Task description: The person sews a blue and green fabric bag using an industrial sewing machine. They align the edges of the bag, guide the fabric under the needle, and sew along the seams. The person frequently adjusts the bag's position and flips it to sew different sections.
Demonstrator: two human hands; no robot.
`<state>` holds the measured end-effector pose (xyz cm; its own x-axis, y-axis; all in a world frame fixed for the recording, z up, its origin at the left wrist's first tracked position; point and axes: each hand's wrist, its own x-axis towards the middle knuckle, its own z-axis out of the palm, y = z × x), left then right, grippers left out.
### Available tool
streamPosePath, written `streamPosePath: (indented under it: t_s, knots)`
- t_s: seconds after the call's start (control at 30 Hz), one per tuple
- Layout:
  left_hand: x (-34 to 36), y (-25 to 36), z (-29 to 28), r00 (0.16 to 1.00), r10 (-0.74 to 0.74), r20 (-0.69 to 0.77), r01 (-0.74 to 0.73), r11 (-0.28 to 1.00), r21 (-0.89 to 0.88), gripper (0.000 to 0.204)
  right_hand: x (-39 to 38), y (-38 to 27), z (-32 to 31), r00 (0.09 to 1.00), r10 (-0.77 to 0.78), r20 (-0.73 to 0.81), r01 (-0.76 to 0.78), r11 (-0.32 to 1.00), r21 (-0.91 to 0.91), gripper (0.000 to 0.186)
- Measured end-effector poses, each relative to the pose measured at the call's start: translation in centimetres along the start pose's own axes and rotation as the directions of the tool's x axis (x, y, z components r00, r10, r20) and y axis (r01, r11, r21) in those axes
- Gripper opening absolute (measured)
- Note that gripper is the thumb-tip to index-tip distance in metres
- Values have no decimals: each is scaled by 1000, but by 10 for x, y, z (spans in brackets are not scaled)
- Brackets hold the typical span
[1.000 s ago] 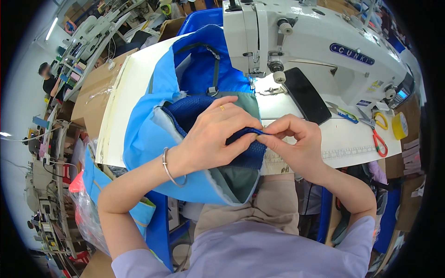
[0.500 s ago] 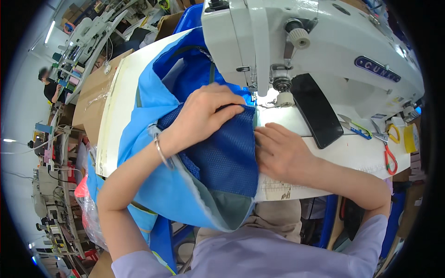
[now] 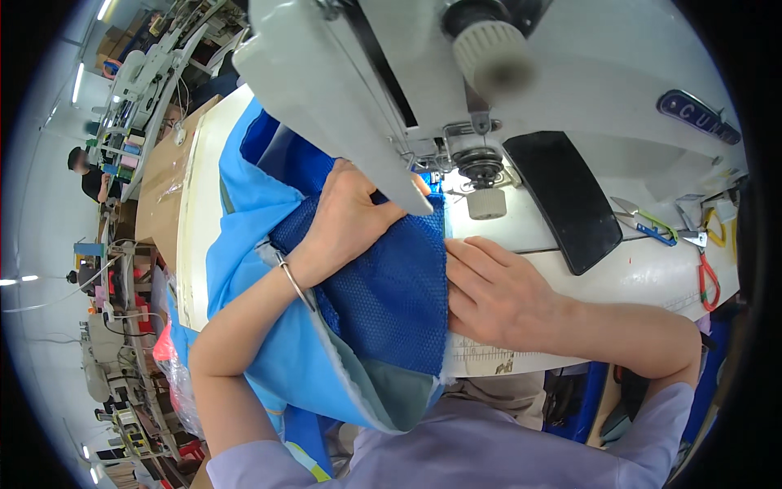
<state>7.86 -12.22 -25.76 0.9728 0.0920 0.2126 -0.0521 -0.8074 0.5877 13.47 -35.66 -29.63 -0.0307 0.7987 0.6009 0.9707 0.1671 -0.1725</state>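
Observation:
My left hand (image 3: 346,216) presses on navy mesh (image 3: 379,301) with thumb and fingers apart, its fingertips partly hidden behind the white sewing machine's head (image 3: 318,73). My right hand (image 3: 497,293) lies open along the mesh's right edge, fingers slightly bent. The mesh sits over a light blue fabric piece (image 3: 277,367) with grey-green lining (image 3: 391,395) and a pale, frayed edge. The mesh's upper corner reaches the lit needle area (image 3: 436,183), below and behind the head.
The white worktable (image 3: 611,293) holds a black phone (image 3: 562,200), small snips (image 3: 652,228) and red-handled scissors (image 3: 707,281) to the right. Cardboard (image 3: 159,196) borders it at left. A person in black (image 3: 92,179) is among machines and shelves in the far left background.
My hands released their pinch on the folded mesh edge and spread it toward the needle, the right hand settling beside it. The view has moved closer to the machine.

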Motion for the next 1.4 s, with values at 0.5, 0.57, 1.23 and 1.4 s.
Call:
streamPosePath:
  t_s: [0.5, 0.57, 1.23, 1.4]
  knots:
    - [0, -10, 7, 954, 287, -82, -263, 939, 222, 18, 1, -1, -1, 1000, -2, 20, 3, 1000, -9, 38]
    - [-2, -6, 9, 912, 404, -72, -359, 869, 340, 15, 2, -1, -9, 999, -16, 51, 10, 994, 105, 42]
    - [-12, -22, 1, 881, 471, 36, -466, 855, 229, 40, 10, -2, -5, 994, -76, 76, 78, 997, -27, 32]
    - [-10, -31, -1, 863, 504, 34, -496, 832, 247, 41, 12, 3, -2, 994, -76, 76, 78, 997, -24, 32]
